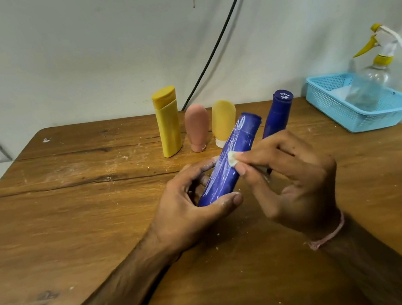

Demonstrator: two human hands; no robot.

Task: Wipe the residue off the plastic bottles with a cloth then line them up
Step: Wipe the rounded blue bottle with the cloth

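Gripping the tilted blue bottle by its lower end above the table, the left hand holds it while the right hand pinches a small cloth against its side, a row of 3 upright bottles and a second blue bottle behind.

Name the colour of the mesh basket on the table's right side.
The basket is light blue, seen best in the head view.

No legible text is found; white print on the cap of the standing blue bottle is too blurred to read.
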